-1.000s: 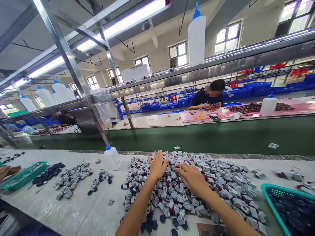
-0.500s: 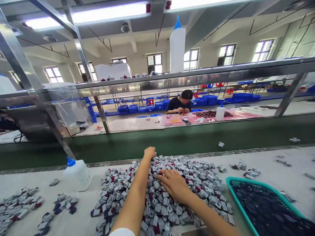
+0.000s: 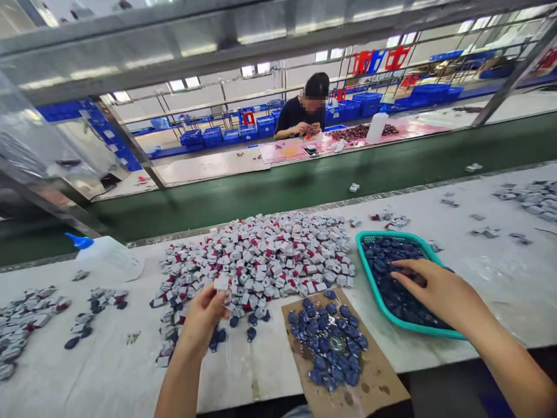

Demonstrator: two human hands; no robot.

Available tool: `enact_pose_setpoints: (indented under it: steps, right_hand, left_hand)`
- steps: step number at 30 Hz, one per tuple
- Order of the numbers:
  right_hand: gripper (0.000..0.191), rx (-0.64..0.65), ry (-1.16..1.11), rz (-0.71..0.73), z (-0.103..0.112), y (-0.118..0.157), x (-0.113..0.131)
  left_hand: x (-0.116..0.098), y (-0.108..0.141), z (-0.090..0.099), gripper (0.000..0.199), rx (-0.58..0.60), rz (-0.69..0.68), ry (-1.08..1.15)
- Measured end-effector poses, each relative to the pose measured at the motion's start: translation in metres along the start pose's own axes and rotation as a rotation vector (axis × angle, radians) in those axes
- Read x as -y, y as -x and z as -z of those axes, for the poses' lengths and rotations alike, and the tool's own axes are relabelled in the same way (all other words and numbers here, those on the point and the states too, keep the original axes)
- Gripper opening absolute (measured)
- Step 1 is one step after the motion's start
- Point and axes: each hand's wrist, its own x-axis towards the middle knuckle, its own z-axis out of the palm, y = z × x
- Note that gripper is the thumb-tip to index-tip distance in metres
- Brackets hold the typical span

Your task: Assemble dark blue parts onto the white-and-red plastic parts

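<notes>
My left hand is closed, pinching a small pale grey block-like part between thumb and fingers at the near side of the heap. That heap is made of many similar grey parts, some with dark red sections. Over the teal basket my right hand reaches in with thumb and forefinger apart. Dark blue pieces fill the basket, and the fingertips are at or just above them; contact cannot be made out. Between the hands lies a brown board bearing wet-looking dark blue pieces.
A white bottle with a blue nozzle leans at the left. Grey parts lie in groups at far left, others at far right. A green belt runs behind the table; beyond it sits a co-worker.
The view has tilted down. My left hand has drawn back from the heap's far edge with a grey part in it. My right hand has left the heap for the basket.
</notes>
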Motion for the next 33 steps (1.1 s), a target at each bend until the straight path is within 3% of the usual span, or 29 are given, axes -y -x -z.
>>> enact_pose_setpoints:
  steps: [2,5,9,13,23,28,33]
  right_hand:
    - [0.049,0.109,-0.019,0.012,-0.003,0.006,-0.015]
    - [0.049,0.17,-0.025,0.006,-0.015,-0.001,-0.014]
    - [0.046,0.162,-0.021,-0.057,-0.019,-0.008,-0.002]
    - [0.039,0.15,-0.077,-0.132,-0.011,-0.001,0.003]
    - [0.032,0.18,-0.28,-0.265,-0.014,0.006,0.01]
    - [0.047,0.199,-0.416,-0.387,-0.013,0.006,0.012]
    - [0.046,0.2,-0.448,-0.448,0.003,0.025,0.047]
  left_hand:
    - [0.023,0.033,-0.01,0.053,-0.033,0.168,0.169]
    - [0.04,0.056,-0.037,0.055,-0.023,0.327,0.271]
    - [0.048,0.065,-0.069,0.047,0.091,0.403,0.298]
    - [0.065,0.075,-0.084,0.045,0.151,0.409,0.299]
    - [0.078,0.078,-0.088,0.048,0.164,0.339,0.313]
    - [0.081,0.08,-0.088,0.041,0.193,0.315,0.345]
    - [0.081,0.08,-0.087,0.034,0.228,0.312,0.309]
